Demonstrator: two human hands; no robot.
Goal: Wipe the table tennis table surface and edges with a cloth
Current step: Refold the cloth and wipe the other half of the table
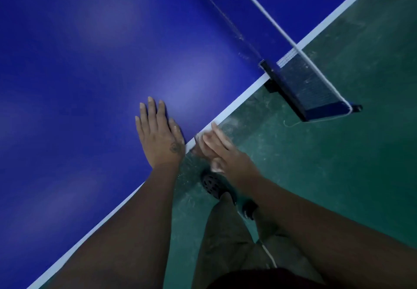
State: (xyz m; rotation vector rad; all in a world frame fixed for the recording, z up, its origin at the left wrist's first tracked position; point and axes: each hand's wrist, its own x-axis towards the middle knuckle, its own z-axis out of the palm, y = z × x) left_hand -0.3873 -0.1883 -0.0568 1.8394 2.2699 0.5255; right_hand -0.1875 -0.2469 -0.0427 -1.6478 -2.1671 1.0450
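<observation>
The blue table tennis table (pixel 90 63) fills the left of the view, and its white edge line (pixel 239 101) runs diagonally. My left hand (pixel 158 135) rests flat on the blue surface just inside that edge, fingers straight and spread. My right hand (pixel 223 153) is blurred by motion at the table's side edge, just right of the left hand. It holds a pale cloth (pixel 216 166) against the edge. Small bits of the cloth show by the thumb and at the fingertips, and the hand hides the rest.
The net (pixel 309 83), with its dark blue post and clamp (pixel 270 76), sticks out over the table edge at upper right. A white cord hangs from its end. Green floor (pixel 338 176) lies to the right. My legs and a dark shoe (pixel 212 185) are below the hands.
</observation>
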